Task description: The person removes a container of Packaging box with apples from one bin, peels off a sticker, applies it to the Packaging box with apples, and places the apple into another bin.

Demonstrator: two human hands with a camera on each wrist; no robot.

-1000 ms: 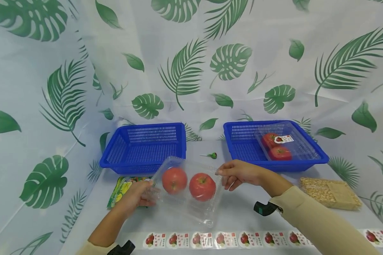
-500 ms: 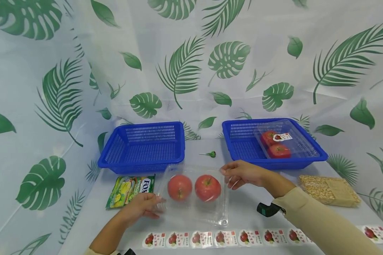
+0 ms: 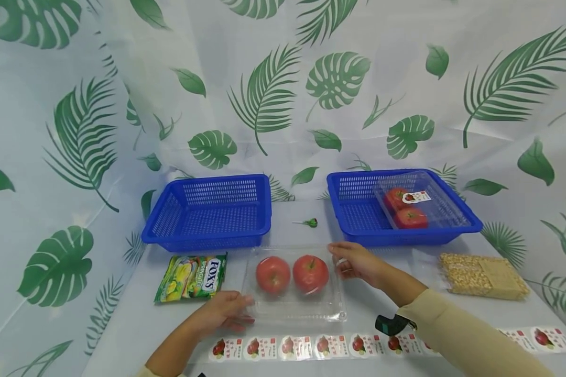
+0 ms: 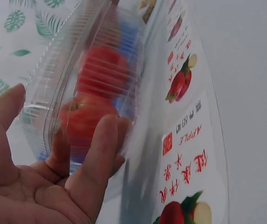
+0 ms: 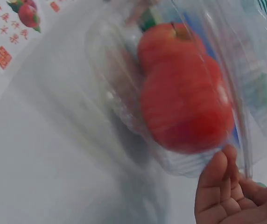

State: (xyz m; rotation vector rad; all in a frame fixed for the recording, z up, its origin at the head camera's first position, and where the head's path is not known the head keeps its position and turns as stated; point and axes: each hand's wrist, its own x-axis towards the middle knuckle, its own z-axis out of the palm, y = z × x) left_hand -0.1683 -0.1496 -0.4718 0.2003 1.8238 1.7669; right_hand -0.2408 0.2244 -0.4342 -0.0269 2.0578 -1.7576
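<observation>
A clear plastic clamshell box [image 3: 302,309] with two red apples [image 3: 273,275] is in front of the person. My left hand [image 3: 228,310] is by its near left side, slightly blurred; in the left wrist view the fingers [image 4: 98,154] lie against or close to the ridged wall, with the thumb apart. At the far right corner my right hand [image 3: 358,264] holds the box edge, fingertips [image 5: 217,163] bent against the rim. In both wrist views the apples look blurred. Whether the box's base fully touches the table is unclear.
Two blue baskets stand behind: the left one [image 3: 207,243] and the right one [image 3: 405,238], which holds another labelled box of apples [image 3: 410,217]. A candy bag [image 3: 191,277] lies left, a grain pack [image 3: 483,276] right. Apple stickers [image 3: 294,348] line the front; a small green-tipped item [image 3: 311,223] lies behind.
The box has come down and turned from tilted to roughly square with the table's front. The left hand has moved nearer the sticker row, uncovering the candy bag.
</observation>
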